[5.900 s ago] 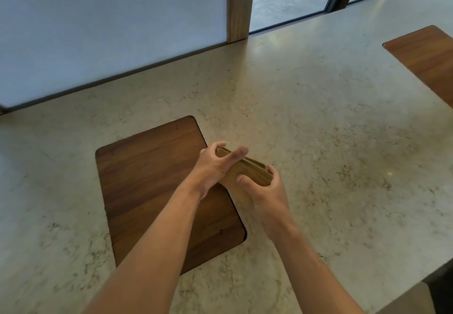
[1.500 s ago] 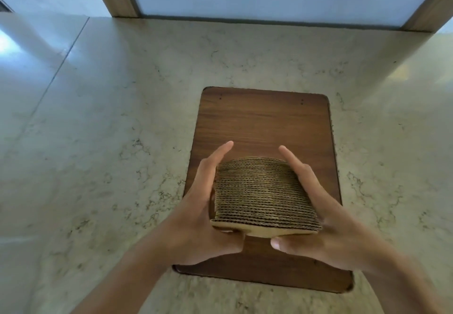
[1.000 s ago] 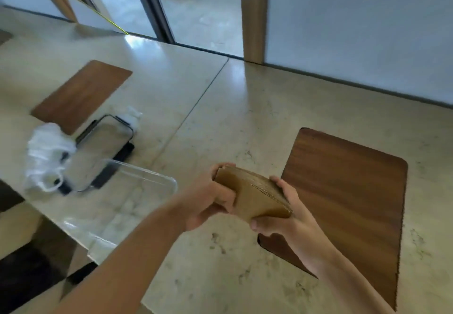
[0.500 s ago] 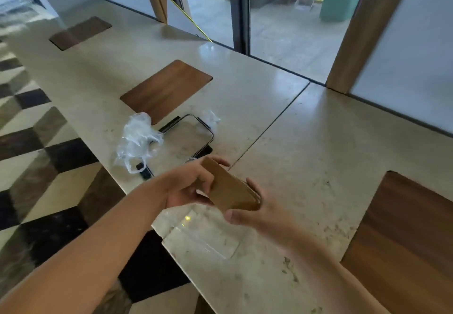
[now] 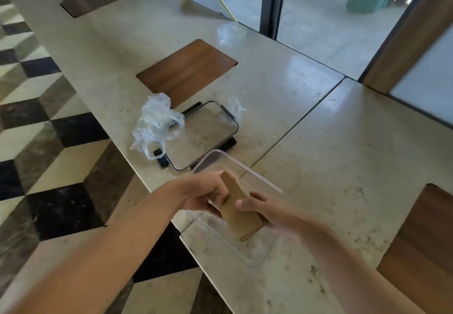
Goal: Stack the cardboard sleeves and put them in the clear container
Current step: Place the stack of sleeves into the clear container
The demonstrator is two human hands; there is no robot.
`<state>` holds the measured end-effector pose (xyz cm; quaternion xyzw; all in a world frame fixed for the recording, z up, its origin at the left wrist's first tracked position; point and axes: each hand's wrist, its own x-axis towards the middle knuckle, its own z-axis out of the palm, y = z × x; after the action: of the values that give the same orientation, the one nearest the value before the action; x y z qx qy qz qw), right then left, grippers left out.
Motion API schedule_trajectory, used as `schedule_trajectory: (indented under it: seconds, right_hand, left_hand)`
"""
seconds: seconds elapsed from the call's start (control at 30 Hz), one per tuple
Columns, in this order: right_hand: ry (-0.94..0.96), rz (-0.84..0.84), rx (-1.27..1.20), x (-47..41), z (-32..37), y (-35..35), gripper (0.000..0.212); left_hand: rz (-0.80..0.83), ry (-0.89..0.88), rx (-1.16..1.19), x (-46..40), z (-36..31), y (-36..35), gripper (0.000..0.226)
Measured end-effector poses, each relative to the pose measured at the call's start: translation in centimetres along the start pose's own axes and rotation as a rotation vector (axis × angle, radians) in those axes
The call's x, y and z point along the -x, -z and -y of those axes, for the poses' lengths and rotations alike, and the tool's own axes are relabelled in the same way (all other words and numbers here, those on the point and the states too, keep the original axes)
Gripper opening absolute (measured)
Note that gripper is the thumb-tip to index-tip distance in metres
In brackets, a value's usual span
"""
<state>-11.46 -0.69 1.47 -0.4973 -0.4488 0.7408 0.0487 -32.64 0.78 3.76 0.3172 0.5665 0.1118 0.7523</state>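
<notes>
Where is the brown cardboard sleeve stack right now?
Low centre of the head view, the brown cardboard sleeve stack is gripped between the left hand and right hand, over the clear plastic container.

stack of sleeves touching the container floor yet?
Cannot tell. In the head view both hands hold the sleeve stack tilted over the clear container, but clear walls and motion blur hide any gap beneath its lower corner.
</notes>
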Motion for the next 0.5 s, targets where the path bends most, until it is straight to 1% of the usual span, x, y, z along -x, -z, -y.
schedule_trajectory:
  seconds: [0.13, 0.33, 0.37, 0.47, 0.5]
  right_hand:
    - [-0.108, -0.019, 0.01, -0.3, 0.5, 0.2, 0.097]
    - [-0.183, -0.014, 0.088, 1.8, -1.0, 2.5, 0.086]
    - [-0.192, -0.024, 0.084, 2.4, -1.5, 3.1, 0.083]
    - [-0.21, -0.027, 0.062, 3.9, -2.3, 4.5, 0.062]
    - [-0.216, -0.024, 0.051, 4.4, -2.5, 5.0, 0.058]
  left_hand:
    - [0.004, 0.022, 0.037, -0.9, 0.5, -0.5, 0.066]
    - [0.09, 0.049, 0.009, -2.7, 0.7, -3.7, 0.063]
    - [0.115, 0.054, -0.008, -3.2, 0.5, -4.6, 0.063]
    - [0.172, 0.069, -0.076, -4.6, -0.3, -6.8, 0.059]
    - [0.189, 0.079, -0.1, -5.0, -0.6, -7.4, 0.057]
